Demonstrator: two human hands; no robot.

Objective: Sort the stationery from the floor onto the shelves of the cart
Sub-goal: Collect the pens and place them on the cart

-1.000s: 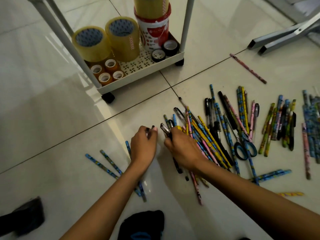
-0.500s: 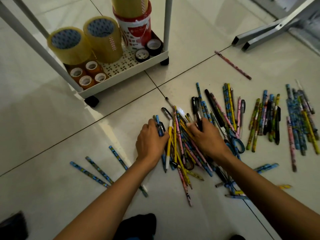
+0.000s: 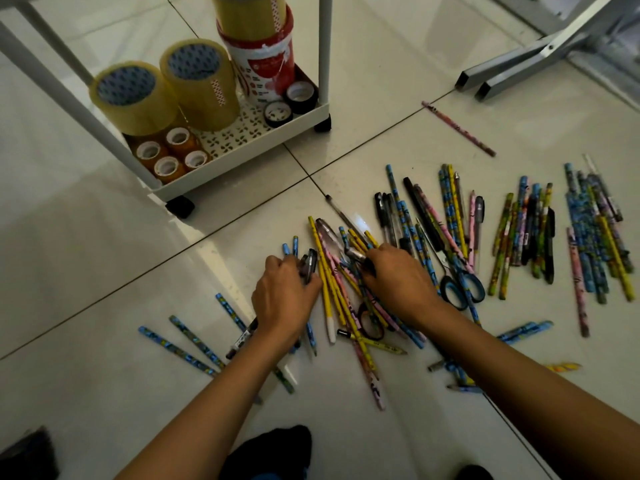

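Gripping a small bundle of dark pens point(image 3: 309, 263) and blue pencils, the left hand point(image 3: 282, 299) is sitting at about 6 o'clock of the floor view, its fingers curled round them. Just beside it, toward 3 o'clock, the right hand point(image 3: 398, 282) is reaching into the loose heap of yellow, pink and blue pencils point(image 3: 341, 299); its fingers are curling down over a silver-tipped pen point(image 3: 356, 255) — whether they are actually pinching it I cannot tell.

Blue-handled scissors point(image 3: 460, 285) are lying touching the right side of that heap. Further toward 3 o'clock, two tidier groups of patterned pencils and pens point(image 3: 523, 237) are lying apart from the heap, and a single pink pencil point(image 3: 457, 128) is resting alone toward 1 o'clock. Four blue pencils point(image 3: 180, 348) are fanning out at 8 o'clock, partly under the left forearm.

The cart point(image 3: 242, 161) is standing at 11 o'clock — its bottom shelf is carrying big rolls of brown tape point(image 3: 131, 98), small tape rolls point(image 3: 166, 157), two black rolls point(image 3: 289, 103) and a red-and-white tub point(image 3: 263, 71).
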